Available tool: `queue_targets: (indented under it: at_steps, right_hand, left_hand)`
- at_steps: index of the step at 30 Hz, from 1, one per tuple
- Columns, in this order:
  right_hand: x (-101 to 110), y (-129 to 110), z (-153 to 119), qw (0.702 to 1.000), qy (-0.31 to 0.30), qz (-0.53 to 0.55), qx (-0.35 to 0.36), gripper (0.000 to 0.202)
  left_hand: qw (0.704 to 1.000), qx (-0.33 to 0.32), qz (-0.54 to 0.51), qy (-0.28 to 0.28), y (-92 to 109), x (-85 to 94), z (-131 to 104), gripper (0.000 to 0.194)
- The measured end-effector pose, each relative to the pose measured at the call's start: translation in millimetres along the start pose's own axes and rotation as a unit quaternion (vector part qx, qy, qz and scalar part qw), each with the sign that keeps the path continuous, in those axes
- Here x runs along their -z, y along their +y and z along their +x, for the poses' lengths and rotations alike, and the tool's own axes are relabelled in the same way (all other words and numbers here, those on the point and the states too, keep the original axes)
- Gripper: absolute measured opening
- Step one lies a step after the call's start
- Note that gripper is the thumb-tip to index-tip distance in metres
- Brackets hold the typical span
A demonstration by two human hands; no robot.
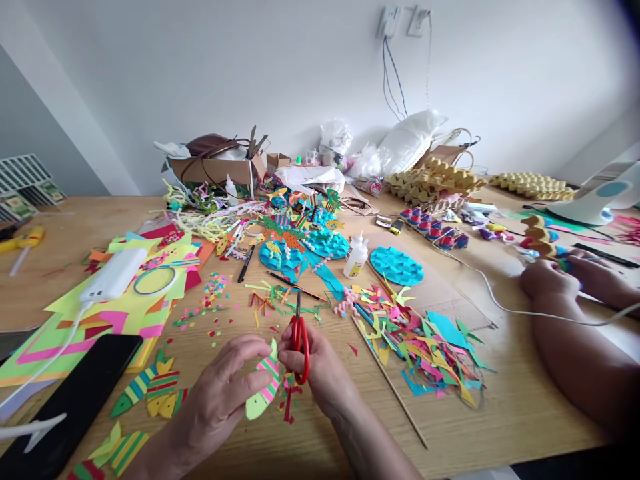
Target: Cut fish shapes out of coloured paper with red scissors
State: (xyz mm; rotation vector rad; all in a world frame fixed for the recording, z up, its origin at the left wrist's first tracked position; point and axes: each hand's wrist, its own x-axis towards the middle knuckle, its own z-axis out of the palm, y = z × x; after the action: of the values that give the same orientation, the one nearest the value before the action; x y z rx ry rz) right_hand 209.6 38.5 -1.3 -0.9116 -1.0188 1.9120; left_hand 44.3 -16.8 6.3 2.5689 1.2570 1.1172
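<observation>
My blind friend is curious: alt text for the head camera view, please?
A person's left hand holds a pink-striped pale-green paper fish while the right hand holds red-handled metal scissors, above a wooden table strewn with colourful paper scraps.

Soft bright light, faint shadows; edges stretched, upper-right corner dark.

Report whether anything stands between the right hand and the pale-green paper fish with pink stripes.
Nothing visible: the right hand, holding red-handled metal scissors, is beside the tail of the pale-green paper fish, held in the left hand.
</observation>
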Motion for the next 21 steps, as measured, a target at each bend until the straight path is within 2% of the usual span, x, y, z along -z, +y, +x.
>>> queue_targets:
  at_steps: [5,7,8,9,11,13,14,17,21]
  right_hand:
    - [-2,-4,0,0.998,0.030,-0.027,0.048,0.026]
    - [-2,-6,0,0.996,0.035,-0.042,0.065,0.026]
    - [-3,-7,0,0.995,0.035,-0.052,0.072,0.025]
    - [-3,-7,0,0.994,0.035,-0.063,0.077,0.024]
    - [-5,-7,-1,0.991,0.037,-0.091,0.090,0.022]
    - [-9,-4,-1,0.985,0.043,-0.132,0.102,0.018]
    - [-12,-2,-1,0.981,0.047,-0.155,0.105,0.016]
    - [-20,7,-2,0.970,0.051,-0.215,0.101,0.012]
    - [-24,15,-2,0.960,0.030,-0.260,0.096,0.010]
  left_hand:
    - [1.000,0.016,-0.006,0.005,-6,-0.7,-12,0.059]
    - [0.996,0.069,-0.049,0.033,-8,0.7,-17,0.061]
    - [0.987,0.122,-0.088,0.049,-8,1.9,-19,0.058]
    - [0.971,0.188,-0.138,0.057,-8,3.4,-21,0.052]
    - [0.909,0.323,-0.258,0.050,-7,6.4,-23,0.037]
    - [0.840,0.416,-0.347,0.020,-5,7.6,-24,0.028]
    - [0.818,0.441,-0.370,0.011,-4,7.0,-25,0.026]
    - [0.793,0.476,-0.381,0.014,-2,2.2,-25,0.021]
    - [0.798,0.489,-0.350,0.036,-6,8.0,-28,0.021]
